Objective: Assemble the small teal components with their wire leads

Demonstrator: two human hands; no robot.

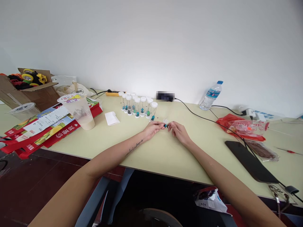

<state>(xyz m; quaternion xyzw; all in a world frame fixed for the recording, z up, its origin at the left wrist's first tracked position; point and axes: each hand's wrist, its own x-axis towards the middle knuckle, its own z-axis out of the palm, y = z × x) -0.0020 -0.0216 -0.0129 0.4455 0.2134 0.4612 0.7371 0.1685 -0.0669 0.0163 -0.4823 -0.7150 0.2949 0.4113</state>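
Note:
My left hand pinches a small blue-and-black piece between thumb and fingertips, above the table. Close on its right, my right hand has its thumb and forefinger closed at the piece's end; what they grip is too small to make out. Just behind the fingertips is a small clear-and-white item, partly hidden. Beyond my left hand stand several clear vials with white caps, holding small blue, green and dark pieces. The nearest capped vial leans a little.
On the left are a plastic drink cup, red bags, a folded tissue and a carton of toy parts. To the right are a water bottle, a red plastic bag, a black phone-like slab and a cable.

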